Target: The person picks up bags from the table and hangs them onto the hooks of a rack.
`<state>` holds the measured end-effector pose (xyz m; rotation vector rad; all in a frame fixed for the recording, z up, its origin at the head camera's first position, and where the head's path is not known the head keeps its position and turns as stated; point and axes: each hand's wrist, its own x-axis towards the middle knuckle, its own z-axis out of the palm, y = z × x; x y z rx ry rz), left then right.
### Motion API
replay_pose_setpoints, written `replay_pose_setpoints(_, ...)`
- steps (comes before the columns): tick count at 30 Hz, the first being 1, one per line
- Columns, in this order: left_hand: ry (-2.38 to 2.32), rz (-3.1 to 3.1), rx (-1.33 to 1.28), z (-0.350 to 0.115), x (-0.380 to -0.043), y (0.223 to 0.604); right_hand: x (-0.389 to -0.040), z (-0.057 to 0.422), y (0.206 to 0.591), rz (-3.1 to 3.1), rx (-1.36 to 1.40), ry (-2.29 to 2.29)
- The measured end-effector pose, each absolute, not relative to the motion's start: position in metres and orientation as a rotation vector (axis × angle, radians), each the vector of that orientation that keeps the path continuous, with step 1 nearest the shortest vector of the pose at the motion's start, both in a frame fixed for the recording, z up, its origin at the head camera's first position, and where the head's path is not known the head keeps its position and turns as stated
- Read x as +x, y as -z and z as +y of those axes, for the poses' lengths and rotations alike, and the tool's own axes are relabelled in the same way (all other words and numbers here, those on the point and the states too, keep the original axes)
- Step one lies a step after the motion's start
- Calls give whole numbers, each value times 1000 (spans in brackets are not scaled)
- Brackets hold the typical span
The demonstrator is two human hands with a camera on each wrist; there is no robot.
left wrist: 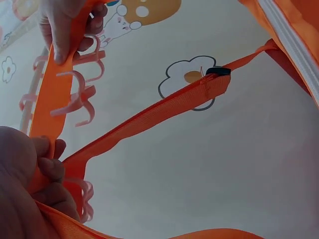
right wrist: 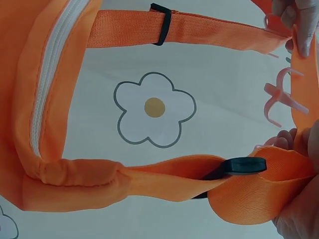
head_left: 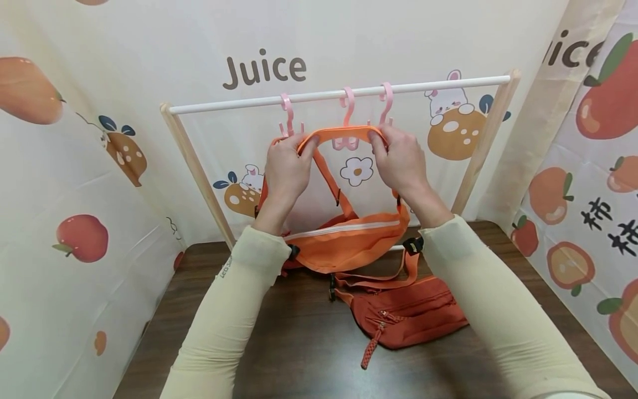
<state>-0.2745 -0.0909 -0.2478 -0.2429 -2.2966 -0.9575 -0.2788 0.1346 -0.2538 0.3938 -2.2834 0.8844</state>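
An orange waist bag [head_left: 349, 246] with a white zipper hangs from its strap [head_left: 341, 133], which both hands hold up near the rail. My left hand [head_left: 288, 169] pinches the strap on the left, thumb toward me, and my right hand [head_left: 402, 162] pinches it on the right. Between them the strap is stretched across the middle pink hanger [head_left: 350, 105], hiding part of it. In the left wrist view, the hanger's prongs [left wrist: 79, 99] overlap the strap's edge. The right wrist view shows a black buckle [right wrist: 244, 166] beside a strap loop near my right hand.
A white rail [head_left: 219, 105] on wooden posts carries more pink hangers, one on the left [head_left: 287, 113] and one on the right [head_left: 386, 102]. A dark red waist bag [head_left: 406, 313] lies on the brown wooden table [head_left: 294, 343]. Printed cloth walls surround the table.
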Motion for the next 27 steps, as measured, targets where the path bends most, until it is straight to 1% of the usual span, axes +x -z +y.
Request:
replay_pose_setpoints(16,1069,-2389,-191,-96,-275,271,-285,134,270,-2373,415,-919)
replay_pose_setpoints(27,1127,-2462,-260,-105,-282,313,-291,134,292,-2424,428,-966)
